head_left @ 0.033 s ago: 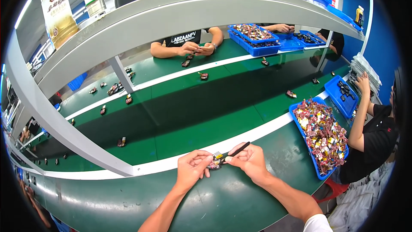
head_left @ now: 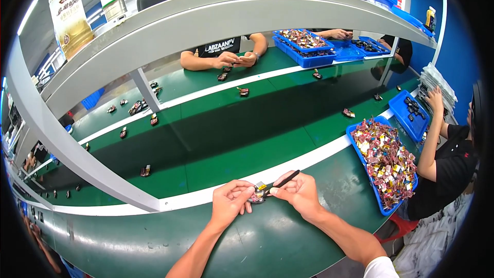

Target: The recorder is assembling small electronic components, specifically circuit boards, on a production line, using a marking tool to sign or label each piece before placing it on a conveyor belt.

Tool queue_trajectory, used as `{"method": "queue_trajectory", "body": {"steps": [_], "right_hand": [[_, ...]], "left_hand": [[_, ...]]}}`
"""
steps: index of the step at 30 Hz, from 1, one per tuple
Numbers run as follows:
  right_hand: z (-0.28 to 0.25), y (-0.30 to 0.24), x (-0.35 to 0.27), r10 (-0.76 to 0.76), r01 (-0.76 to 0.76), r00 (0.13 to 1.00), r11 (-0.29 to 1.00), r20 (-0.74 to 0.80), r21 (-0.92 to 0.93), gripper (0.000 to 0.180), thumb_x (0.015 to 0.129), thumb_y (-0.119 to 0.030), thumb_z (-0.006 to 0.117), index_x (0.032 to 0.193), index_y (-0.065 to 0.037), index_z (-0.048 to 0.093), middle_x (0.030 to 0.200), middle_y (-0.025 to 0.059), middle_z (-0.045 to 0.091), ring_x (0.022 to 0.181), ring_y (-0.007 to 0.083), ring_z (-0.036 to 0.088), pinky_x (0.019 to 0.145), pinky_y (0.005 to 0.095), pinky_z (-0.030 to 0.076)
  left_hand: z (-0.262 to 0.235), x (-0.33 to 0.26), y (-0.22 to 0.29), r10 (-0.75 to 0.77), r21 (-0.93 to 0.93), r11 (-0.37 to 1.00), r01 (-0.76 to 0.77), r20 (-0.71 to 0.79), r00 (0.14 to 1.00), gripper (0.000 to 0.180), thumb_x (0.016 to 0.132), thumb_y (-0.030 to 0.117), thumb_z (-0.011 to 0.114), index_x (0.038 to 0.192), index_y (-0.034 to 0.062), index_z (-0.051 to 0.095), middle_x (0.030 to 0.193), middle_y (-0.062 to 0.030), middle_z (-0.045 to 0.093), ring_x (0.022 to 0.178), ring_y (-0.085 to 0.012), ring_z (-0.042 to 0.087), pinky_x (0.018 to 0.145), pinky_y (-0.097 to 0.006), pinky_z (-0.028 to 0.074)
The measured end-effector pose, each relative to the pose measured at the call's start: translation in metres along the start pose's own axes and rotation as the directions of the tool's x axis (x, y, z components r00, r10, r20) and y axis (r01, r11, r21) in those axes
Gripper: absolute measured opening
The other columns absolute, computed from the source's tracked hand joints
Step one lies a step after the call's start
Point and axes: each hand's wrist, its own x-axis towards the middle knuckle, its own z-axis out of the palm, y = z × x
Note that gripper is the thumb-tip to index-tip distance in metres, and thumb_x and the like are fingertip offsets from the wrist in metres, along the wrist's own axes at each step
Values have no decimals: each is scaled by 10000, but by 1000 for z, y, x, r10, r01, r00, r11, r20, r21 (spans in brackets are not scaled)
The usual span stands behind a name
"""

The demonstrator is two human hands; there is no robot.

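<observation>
Component (head_left: 257, 196), 1 small one, pinched in left hand's (head_left: 232, 199) fingertips over green bench (head_left: 267, 249), with 1 black stick (head_left: 289, 177) gripped in right hand (head_left: 301, 194) beside it. Probably light, stiff and fragile, so best taken by its edges. At right, 2 blue trays (head_left: 392, 209), 1 heaped with reddish pieces (head_left: 388, 162), 1 with black parts (head_left: 413, 105)

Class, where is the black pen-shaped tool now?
In the head view, below centre, the black pen-shaped tool is in the right hand, just right of the left hand.
</observation>
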Motion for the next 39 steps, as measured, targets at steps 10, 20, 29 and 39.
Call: {"method": "queue_trajectory", "body": {"steps": [10, 20, 29, 39], "right_hand": [[0, 14, -4, -271, 269, 962, 961, -28, -58, 151, 836, 71, 751, 943, 38, 649, 857, 60, 716, 570, -22, 486, 484, 162, 342], [5, 15, -7, -454, 423, 891, 845, -21, -328, 128, 820, 17, 789, 892, 2, 684, 711, 5, 682, 466, -27, 389, 433, 193, 270], [4, 16, -9, -456, 423, 890, 808, 20, -409, 134, 802, 42, 792, 874, 20, 682, 792, 52, 718, 489, -19, 456, 443, 179, 323], [10, 15, -12, -573, 520, 818, 694, 54, -498, 86, 772, -3, 812, 800, 3, 731, 758, 31, 726, 402, 36, 397, 417, 228, 313]], "left_hand": [[3, 2, -2, -10, -129, 991, 23, 99, 995, 261, 978, 97, 629, 1137, -110, 617, 900, -187, 699, 634, -248, 714, 478, -271, 554], [6, 2, -4, 21, -122, 992, -12, 74, 997, 243, 991, 80, 603, 1155, -99, 617, 906, -193, 703, 670, -279, 727, 512, -305, 589], [7, 1, -6, 37, -124, 992, -30, 56, 998, 228, 985, 66, 606, 1141, -99, 626, 853, -169, 686, 654, -270, 721, 509, -305, 589], [5, 2, -5, 3, -132, 991, 3, 44, 999, 219, 985, 75, 617, 1118, -98, 630, 857, -172, 697, 652, -225, 714, 531, -282, 589]]}}
